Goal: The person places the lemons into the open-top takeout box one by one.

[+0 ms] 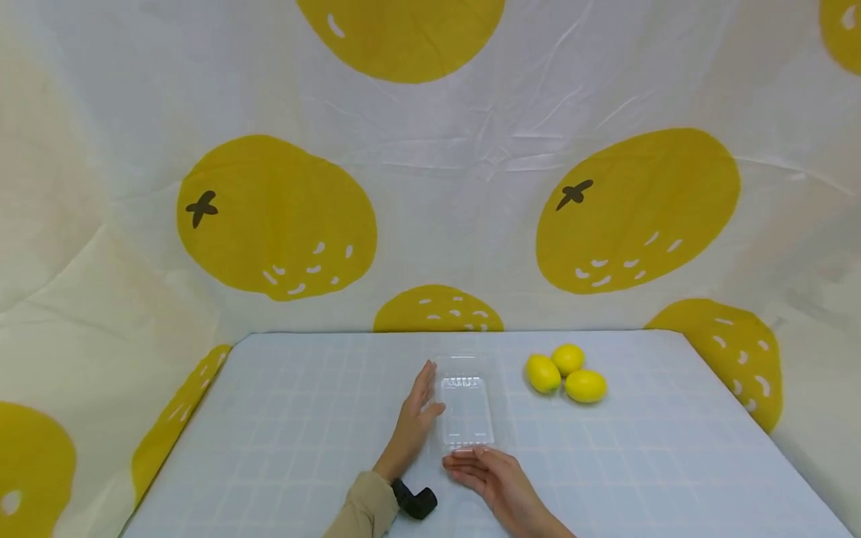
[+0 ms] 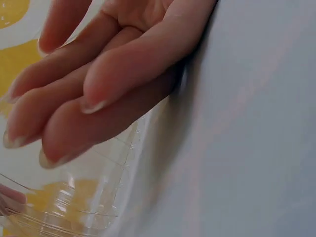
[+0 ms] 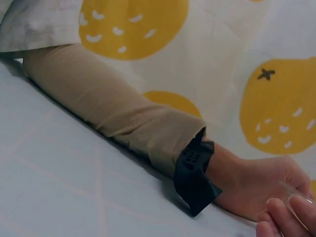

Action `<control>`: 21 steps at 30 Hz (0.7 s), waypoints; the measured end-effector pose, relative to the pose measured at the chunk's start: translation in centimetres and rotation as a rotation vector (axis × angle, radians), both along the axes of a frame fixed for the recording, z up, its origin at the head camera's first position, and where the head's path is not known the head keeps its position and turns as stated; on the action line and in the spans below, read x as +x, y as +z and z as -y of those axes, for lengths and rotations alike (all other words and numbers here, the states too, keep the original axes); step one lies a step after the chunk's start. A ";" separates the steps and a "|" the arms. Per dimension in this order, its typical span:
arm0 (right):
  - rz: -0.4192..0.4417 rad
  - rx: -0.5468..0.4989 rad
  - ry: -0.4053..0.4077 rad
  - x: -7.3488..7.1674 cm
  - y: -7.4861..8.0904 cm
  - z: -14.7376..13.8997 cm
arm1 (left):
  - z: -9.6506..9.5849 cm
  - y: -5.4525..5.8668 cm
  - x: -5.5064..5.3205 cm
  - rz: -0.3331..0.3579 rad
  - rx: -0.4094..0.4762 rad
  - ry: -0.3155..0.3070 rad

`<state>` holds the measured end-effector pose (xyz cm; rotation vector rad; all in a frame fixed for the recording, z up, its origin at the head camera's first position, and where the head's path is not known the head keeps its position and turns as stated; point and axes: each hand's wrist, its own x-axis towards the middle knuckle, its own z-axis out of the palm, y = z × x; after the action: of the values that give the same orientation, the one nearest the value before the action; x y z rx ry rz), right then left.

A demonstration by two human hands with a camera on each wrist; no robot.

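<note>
A clear plastic container [image 1: 467, 418] sits on the table, with its raised rim at the far and right sides faintly visible. My left hand [image 1: 415, 415] stands along the container's left side, thumb toward it and fingers pointing away from me. In the left wrist view its relaxed fingers [image 2: 74, 113] are beside the see-through wall [image 2: 111, 187]. At the container's near edge is my right hand [image 1: 489, 478], its fingers lying together and angled left. The right wrist view shows those fingertips [image 3: 281, 219] by a thin clear plastic edge; whether they press it is hard to tell.
Three yellow lemons [image 1: 566, 373] lie in a group to the right of the container. The table [image 1: 303, 418] has a pale checked cloth. A hanging cloth with yellow fruit prints [image 1: 457, 224] rises behind it. A black wrist camera [image 1: 415, 501] is on the left wrist.
</note>
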<state>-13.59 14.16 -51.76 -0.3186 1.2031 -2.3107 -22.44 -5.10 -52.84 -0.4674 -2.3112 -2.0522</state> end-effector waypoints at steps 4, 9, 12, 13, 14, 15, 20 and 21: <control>-0.009 -0.014 0.000 0.0 0.1 0.1 | -0.1 1.3 0.9 -0.020 -0.034 0.010; 0.007 -0.018 0.000 0.0 0.1 0.2 | 0.1 3.8 2.2 -0.013 -0.065 0.002; 0.010 -0.012 0.007 0.0 0.1 0.2 | 0.2 4.1 2.4 -0.011 -0.082 0.003; 0.005 -0.009 0.009 0.0 0.0 0.3 | 0.1 3.9 2.3 -0.012 -0.079 0.005; -0.001 -0.007 0.012 0.0 0.0 0.3 | 0.1 3.5 2.2 -0.016 -0.071 0.010; -0.011 -0.005 0.017 0.0 0.0 0.3 | 0.0 3.1 2.0 -0.017 -0.064 0.015; -0.058 -0.020 0.088 0.1 0.1 0.0 | -0.3 0.7 1.1 -0.076 -0.042 0.040; -0.067 -0.028 0.112 0.1 0.2 -0.1 | -0.3 0.5 1.1 -0.097 -0.048 0.044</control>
<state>-13.51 14.24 -51.61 -0.4652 1.1556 -2.2380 -21.36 -4.81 -52.37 -0.5003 -2.2979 -1.9146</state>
